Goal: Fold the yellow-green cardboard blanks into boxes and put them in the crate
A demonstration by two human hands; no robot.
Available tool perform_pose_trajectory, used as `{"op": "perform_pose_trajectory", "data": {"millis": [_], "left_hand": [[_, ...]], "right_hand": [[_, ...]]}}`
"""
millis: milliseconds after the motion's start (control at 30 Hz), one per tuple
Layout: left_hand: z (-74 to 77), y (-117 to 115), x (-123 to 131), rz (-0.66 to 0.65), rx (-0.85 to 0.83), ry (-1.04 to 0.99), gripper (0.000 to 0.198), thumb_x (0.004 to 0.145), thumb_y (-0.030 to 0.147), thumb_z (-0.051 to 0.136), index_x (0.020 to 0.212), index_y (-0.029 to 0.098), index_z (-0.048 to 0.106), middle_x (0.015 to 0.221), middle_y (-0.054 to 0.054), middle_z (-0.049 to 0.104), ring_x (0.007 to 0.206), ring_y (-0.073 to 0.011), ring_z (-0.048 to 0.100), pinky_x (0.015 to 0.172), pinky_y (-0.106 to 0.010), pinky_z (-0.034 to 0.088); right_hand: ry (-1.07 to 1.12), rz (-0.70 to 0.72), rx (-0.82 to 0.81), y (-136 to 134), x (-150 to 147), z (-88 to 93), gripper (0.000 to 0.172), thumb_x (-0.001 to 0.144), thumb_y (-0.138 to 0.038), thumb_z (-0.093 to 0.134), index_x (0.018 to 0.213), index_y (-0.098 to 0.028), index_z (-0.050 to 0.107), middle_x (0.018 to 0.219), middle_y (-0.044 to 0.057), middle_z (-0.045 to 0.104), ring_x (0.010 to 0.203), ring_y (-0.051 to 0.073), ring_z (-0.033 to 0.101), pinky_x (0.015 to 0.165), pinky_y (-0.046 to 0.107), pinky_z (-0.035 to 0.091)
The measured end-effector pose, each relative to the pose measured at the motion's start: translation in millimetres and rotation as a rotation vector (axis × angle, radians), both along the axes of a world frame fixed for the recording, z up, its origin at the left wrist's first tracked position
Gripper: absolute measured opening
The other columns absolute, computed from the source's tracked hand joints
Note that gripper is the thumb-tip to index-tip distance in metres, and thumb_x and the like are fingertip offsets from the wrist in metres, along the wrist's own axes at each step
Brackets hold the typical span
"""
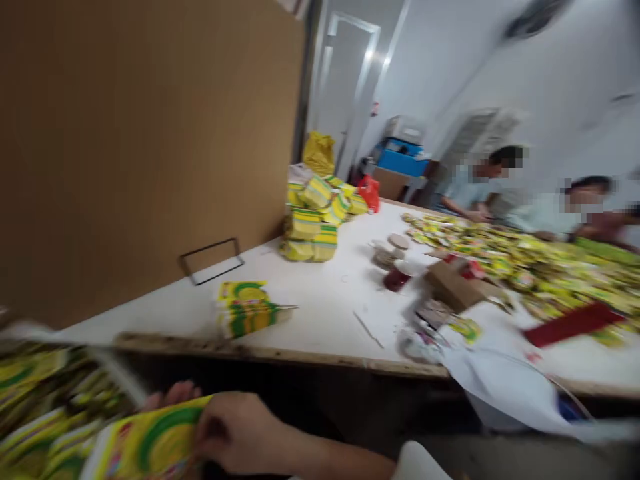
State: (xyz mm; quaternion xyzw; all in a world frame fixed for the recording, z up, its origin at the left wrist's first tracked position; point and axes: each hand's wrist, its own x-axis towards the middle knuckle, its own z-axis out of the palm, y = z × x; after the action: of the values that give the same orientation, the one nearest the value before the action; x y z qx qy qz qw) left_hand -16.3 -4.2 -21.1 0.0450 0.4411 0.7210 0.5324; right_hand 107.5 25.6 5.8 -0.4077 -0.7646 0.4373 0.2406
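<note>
At the lower edge, my right hand (245, 430) is closed on the right edge of a yellow packet (165, 440) with a green ring printed on it. Behind the packet's top edge show the fingertips of my left hand (173, 395), curled up against it; the packet hides the rest of that hand. To the left lies a pile of similar yellow packets (35, 433), partly in front of a pale edge. Motion blurs both hands somewhat.
A white table (320, 300) bears a small packet stack (247, 310), bundled packets (313, 227), a dark red cup (399, 275), an open carton (455, 283) and a heap of loose packets (540, 267). Brown board (150, 147) rises at left. Two people (463, 190) sit across.
</note>
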Motion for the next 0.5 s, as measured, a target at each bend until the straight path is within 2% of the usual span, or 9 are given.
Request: {"op": "perform_pose_trajectory", "data": {"millis": [67, 167, 233, 367, 500], "left_hand": [[6.3, -10, 1, 0.074, -0.001, -0.012, 0.088, 0.048, 0.08, 0.072, 0.117, 0.024, 0.069, 0.131, -0.008, 0.067, 0.14, -0.0434, 0.041, 0.118, -0.061, 0.033], [6.6, -9, 9, 0.089, 0.046, -0.067, 0.077, 0.055, 0.073, 0.076, 0.112, 0.021, 0.072, 0.116, -0.013, 0.072, 0.119, -0.0413, 0.06, 0.102, -0.057, 0.05], [4.7, -7, 11, 0.101, 0.064, -0.107, 0.062, 0.059, 0.066, 0.079, 0.103, 0.023, 0.074, 0.102, -0.01, 0.074, 0.103, -0.0364, 0.067, 0.093, -0.053, 0.056], [6.1, -4, 9, 0.117, 0.19, -0.126, 0.044, 0.064, 0.06, 0.081, 0.086, 0.023, 0.075, 0.08, -0.006, 0.068, 0.081, -0.0255, 0.066, 0.084, -0.043, 0.059], [9.8, 0, 9, 0.118, 0.288, -0.145, 0.038, 0.064, 0.05, 0.084, 0.081, 0.019, 0.073, 0.074, -0.005, 0.063, 0.074, -0.0206, 0.063, 0.081, -0.038, 0.058]], "right_hand": [[0.028, -0.091, -0.059, -6, -1, -1.8, 0.017, 0.071, -0.009, 0.072, 0.077, -0.02, 0.06, 0.08, -0.003, 0.065, 0.074, 0.013, 0.058, 0.068, 0.02, 0.043], [0.115, -0.106, -0.134, -11, -4, -3.2, 0.022, 0.068, 0.001, 0.063, 0.074, -0.02, 0.059, 0.078, -0.003, 0.063, 0.072, 0.013, 0.056, 0.068, 0.021, 0.041], [0.153, -0.104, -0.15, -12, -6, -7.2, 0.02, 0.069, 0.0, 0.059, 0.073, -0.02, 0.057, 0.079, -0.001, 0.062, 0.076, 0.014, 0.057, 0.071, 0.023, 0.042], [0.165, -0.044, -0.113, -13, -9, -25.8, 0.016, 0.069, -0.006, 0.055, 0.074, -0.021, 0.055, 0.079, 0.001, 0.061, 0.076, 0.016, 0.057, 0.07, 0.024, 0.043], [0.187, -0.003, -0.097, -9, -7, -40.6, 0.015, 0.069, -0.008, 0.054, 0.073, -0.022, 0.054, 0.077, 0.001, 0.06, 0.074, 0.017, 0.056, 0.069, 0.024, 0.043]]}}
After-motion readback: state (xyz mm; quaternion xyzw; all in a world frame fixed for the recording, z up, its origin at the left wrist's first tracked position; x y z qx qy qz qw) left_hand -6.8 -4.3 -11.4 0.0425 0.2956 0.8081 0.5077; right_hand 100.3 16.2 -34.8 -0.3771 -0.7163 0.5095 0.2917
